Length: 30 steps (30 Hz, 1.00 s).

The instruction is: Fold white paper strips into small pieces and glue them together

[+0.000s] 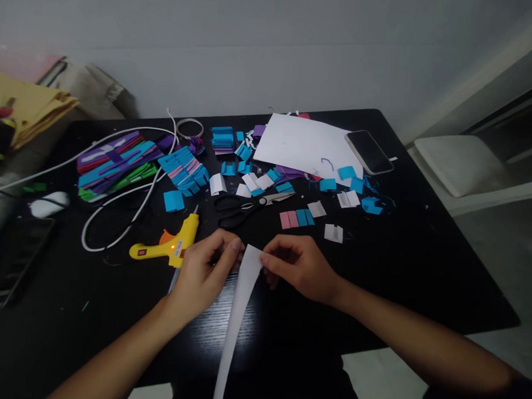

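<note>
A long white paper strip hangs from between my hands down past the table's front edge. My right hand pinches its upper right edge between thumb and fingers. On the other side, my left hand is closed at the strip's upper left edge; its rear fingertips are partly hidden. A yellow glue gun with a lit orange light lies just left of my left hand. Black-handled scissors lie beyond both hands. Small folded pieces in pink, blue and white are scattered past my right hand.
Bundles of coloured paper strips and a looping white cable are at the left. A white sheet lies at the back, with a phone on its right edge. The black table ends at the right.
</note>
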Tool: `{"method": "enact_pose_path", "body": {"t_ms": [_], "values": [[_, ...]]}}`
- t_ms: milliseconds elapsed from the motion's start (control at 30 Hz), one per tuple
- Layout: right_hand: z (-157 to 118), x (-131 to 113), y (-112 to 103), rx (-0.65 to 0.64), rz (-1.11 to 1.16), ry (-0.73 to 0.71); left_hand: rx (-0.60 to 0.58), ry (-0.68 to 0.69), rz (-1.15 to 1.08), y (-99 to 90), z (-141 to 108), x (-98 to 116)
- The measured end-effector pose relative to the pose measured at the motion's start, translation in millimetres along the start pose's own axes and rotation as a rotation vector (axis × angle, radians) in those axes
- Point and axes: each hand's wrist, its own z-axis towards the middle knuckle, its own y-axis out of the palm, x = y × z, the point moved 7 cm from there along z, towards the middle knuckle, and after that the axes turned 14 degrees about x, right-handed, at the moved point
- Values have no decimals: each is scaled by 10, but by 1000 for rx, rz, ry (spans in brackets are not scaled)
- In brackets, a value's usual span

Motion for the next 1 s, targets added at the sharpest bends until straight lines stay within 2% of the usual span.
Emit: {"method": "enact_pose_path", "body": {"t_ms": [100,200,367,433,667,833,1000], "values": [[7,-7,-7,11,-14,0,-2,23,5,-7,-5,15],[11,-15,-10,15,-15,-6,-58,67,44,30,-18,32],[11,-18,-8,0,-43,-23,-179,-32,35,112,-27,-43],[13,-9,-9,-3,-49,-17,-201,-32,44,113,-14,-44],[40,9,-26,11,-54,-18,-100,316,209,-17,56,146],[65,29,-59,43,-70,-16,-165,332,239,24,44,110],[77,45,-65,50,-79,-12,-182,328,257,52,23,88]]}}
